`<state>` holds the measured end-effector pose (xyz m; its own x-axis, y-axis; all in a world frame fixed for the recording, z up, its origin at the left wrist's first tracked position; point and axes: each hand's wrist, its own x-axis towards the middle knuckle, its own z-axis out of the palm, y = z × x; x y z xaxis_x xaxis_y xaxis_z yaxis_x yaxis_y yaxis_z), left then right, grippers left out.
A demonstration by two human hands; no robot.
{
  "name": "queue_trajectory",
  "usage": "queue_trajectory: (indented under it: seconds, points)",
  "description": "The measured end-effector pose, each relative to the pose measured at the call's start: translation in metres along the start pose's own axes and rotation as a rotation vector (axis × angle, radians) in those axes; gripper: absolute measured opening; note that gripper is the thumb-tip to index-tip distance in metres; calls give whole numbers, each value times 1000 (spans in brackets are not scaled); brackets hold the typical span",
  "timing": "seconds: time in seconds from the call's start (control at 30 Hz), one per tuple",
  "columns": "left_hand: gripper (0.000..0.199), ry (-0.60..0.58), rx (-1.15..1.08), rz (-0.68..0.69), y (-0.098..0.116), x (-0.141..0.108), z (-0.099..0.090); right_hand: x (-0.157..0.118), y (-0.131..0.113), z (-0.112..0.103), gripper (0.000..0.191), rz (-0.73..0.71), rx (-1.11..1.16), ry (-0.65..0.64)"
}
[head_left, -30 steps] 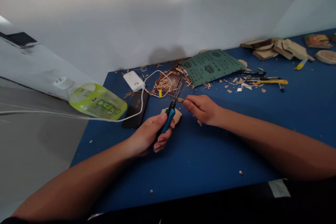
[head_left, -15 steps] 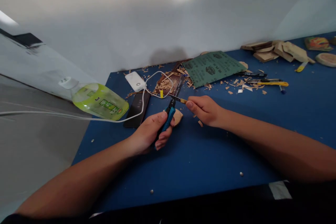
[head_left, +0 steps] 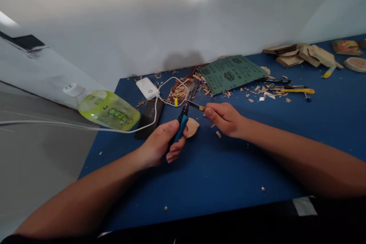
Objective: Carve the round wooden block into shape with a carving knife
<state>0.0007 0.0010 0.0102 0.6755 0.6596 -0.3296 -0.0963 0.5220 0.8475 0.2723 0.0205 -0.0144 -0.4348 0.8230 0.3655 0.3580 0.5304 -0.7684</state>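
Observation:
My left hand (head_left: 164, 139) is closed round a blue-and-black-handled tool (head_left: 181, 126). Its long dark blade points away from me and is blurred, so I cannot tell its exact kind. My right hand (head_left: 224, 119) pinches a small knife (head_left: 201, 107) by its yellowish-brown handle. The knife's dark tip points left and lies close to the tool's blade, just above the handle; I cannot tell if they touch. On the table beside my left fingers rests a round wooden piece (head_left: 192, 127) with a small point, partly hidden by the hand.
Wood shavings (head_left: 178, 92) lie behind my hands, beside green sandpaper (head_left: 233, 74). To the left are a white power bank (head_left: 147, 88) with a cable, a black phone (head_left: 148, 120) and a tilted yellow-green bottle (head_left: 110, 109). Wood blocks (head_left: 311, 56) and a yellow-handled tool (head_left: 299, 91) lie right.
The blue-handled tool has shifted slightly left and toward me, showing more of the round wooden piece. My right hand and the knife have moved slightly right.

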Motion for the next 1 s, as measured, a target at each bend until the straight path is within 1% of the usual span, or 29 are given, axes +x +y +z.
queue_trajectory:
  seconds: [0.07, 0.17, 0.23, 0.3, 0.37, 0.43, 0.5, 0.57, 0.67, 0.73, 0.83, 1.0]
  points:
    - [44, -47, 29, -4, -1, -1, -1, 1, -3, 3, 47, 34, 7, -33]
    - [46, -113, 7, 85, 3, -9, 1, 6, 1, 7, 48, 209, 68, -146]
    - [45, -112, -57, 146, 7, -12, 3, 10, 6, 8, 47, 320, 194, -166]
    - [42, -30, -136, 188, 9, -10, 3, 13, 9, 7, 41, 372, 417, -124]
    - [40, 77, -188, 207, 8, -3, 0, 14, 9, 5, 37, 386, 657, -63]
    - [40, 132, -207, 211, 6, 6, -5, 14, 7, 5, 35, 376, 803, 10]
    - [41, 143, -194, 221, 2, 15, -11, 14, 5, 6, 36, 363, 845, 72]
    - [42, 138, -168, 220, -2, 19, -16, 14, 4, 7, 38, 387, 864, 90]
    - [43, 129, -142, 209, -7, 20, -18, 14, 3, 8, 34, 486, 930, 50]
    - [43, 122, -129, 211, -8, 20, -18, 14, 2, 7, 29, 518, 965, 32]
    - [42, 122, -114, 208, -9, 20, -18, 14, 2, 7, 27, 496, 960, 46]
    - [42, 130, -112, 184, -11, 21, -18, 13, 4, 9, 28, 462, 922, 32]
